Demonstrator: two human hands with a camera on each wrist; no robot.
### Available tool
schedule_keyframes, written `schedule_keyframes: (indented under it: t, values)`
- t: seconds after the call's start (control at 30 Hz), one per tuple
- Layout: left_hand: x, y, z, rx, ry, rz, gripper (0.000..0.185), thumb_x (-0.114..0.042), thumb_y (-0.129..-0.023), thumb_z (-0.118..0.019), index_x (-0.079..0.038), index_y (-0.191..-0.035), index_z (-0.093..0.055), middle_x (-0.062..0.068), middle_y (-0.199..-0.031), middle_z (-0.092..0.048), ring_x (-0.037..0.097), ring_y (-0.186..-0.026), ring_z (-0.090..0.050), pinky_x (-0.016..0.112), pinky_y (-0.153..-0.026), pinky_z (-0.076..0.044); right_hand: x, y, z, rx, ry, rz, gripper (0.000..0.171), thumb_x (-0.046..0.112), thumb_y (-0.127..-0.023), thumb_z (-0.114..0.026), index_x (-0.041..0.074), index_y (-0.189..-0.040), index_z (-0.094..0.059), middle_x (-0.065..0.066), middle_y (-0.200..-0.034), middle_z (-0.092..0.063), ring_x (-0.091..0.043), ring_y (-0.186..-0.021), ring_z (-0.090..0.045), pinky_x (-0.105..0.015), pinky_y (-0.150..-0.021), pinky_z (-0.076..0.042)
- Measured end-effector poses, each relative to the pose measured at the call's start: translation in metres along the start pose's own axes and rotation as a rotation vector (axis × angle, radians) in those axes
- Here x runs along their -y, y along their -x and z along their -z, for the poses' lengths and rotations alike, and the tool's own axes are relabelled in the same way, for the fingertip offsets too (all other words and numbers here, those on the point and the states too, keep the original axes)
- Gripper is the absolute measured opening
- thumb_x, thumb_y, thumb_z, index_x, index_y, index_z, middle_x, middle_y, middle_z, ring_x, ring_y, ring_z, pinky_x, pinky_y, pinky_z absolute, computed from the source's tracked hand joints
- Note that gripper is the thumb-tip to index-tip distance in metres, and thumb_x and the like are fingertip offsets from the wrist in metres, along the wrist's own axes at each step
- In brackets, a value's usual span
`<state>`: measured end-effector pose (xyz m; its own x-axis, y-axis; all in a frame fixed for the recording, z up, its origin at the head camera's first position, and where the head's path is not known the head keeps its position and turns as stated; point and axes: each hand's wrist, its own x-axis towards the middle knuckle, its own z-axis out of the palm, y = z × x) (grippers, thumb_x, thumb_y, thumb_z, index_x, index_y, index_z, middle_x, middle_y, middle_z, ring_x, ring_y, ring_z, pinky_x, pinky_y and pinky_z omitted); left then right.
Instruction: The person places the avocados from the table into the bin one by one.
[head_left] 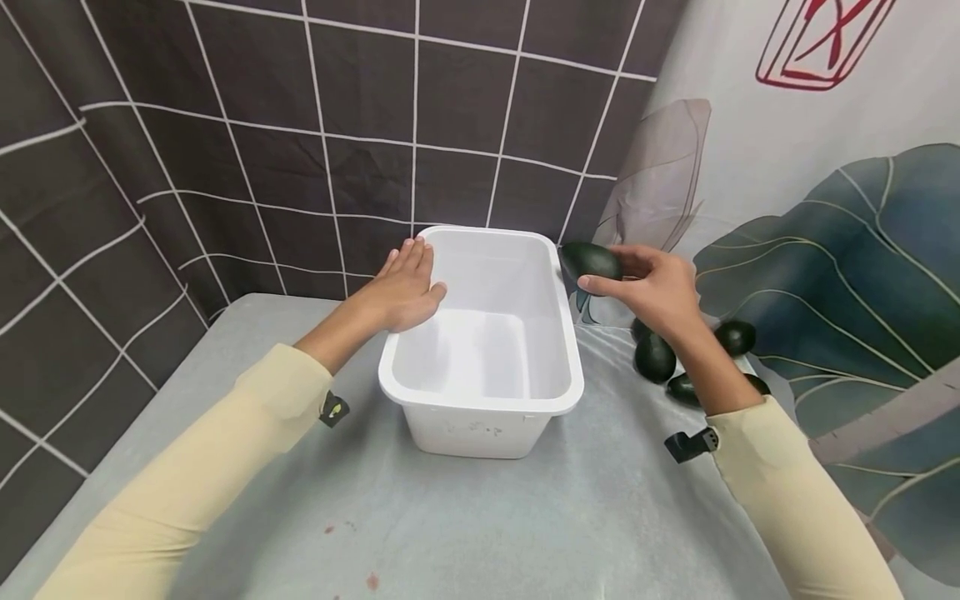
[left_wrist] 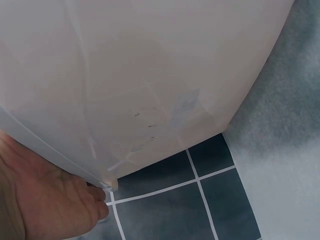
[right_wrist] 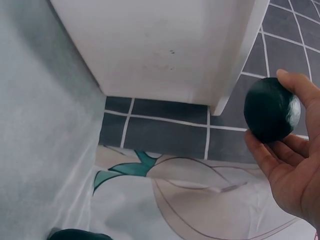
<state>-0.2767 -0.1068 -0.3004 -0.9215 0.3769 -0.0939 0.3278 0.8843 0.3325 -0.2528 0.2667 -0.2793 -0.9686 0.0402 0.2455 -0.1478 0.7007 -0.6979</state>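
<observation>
A white plastic tub (head_left: 480, 429) stands on the grey cloth-covered table, and its inside shows bare white walls. My left hand (head_left: 408, 287) rests on the tub's left rim with its fingers extended; the left wrist view shows this hand (left_wrist: 55, 195) beside the tub's outer wall (left_wrist: 150, 75). My right hand (head_left: 656, 287) pinches a dark green avocado (head_left: 591, 262) between thumb and fingers, raised just outside the tub's right rim. In the right wrist view the avocado (right_wrist: 270, 110) sits at the fingertips, with the tub's side wall (right_wrist: 155, 50) to its left.
Several more avocados (head_left: 655, 358) lie on the table at the right, partly hidden beneath my right forearm. A dark tiled-pattern backdrop (head_left: 367, 100) rises behind the tub. To the right hangs a leaf-printed cloth (head_left: 847, 250).
</observation>
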Motion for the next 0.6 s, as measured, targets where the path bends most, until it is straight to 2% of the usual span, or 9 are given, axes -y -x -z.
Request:
schedule_keyframes:
  t: [0.27,0.6]
  values:
    - [0.001,0.001,0.0,-0.003,-0.002,0.002,0.083,-0.041,-0.116,-0.023,0.009,-0.177,0.004,0.026,-0.188,0.015,0.039,-0.178,0.016,0.051,-0.146,0.011,0.011,-0.007,-0.007,0.007,-0.034,0.02,0.072,0.055,-0.085,-0.097,0.019,-0.144,-0.077,-0.013,-0.138,-0.082,-0.018,-0.121,-0.078,-0.015,-0.083,-0.054]
    - [0.0,0.0,0.0,-0.006,-0.002,0.003,0.083,-0.04,-0.116,-0.024,0.009,-0.177,0.004,0.026,-0.188,0.015,0.038,-0.178,0.016,0.05,-0.146,0.011,0.022,-0.012,-0.009,0.018,-0.037,0.043,0.073,0.054,-0.086,-0.097,0.016,-0.145,-0.076,-0.015,-0.138,-0.081,-0.025,-0.125,-0.077,-0.025,-0.09,-0.052]
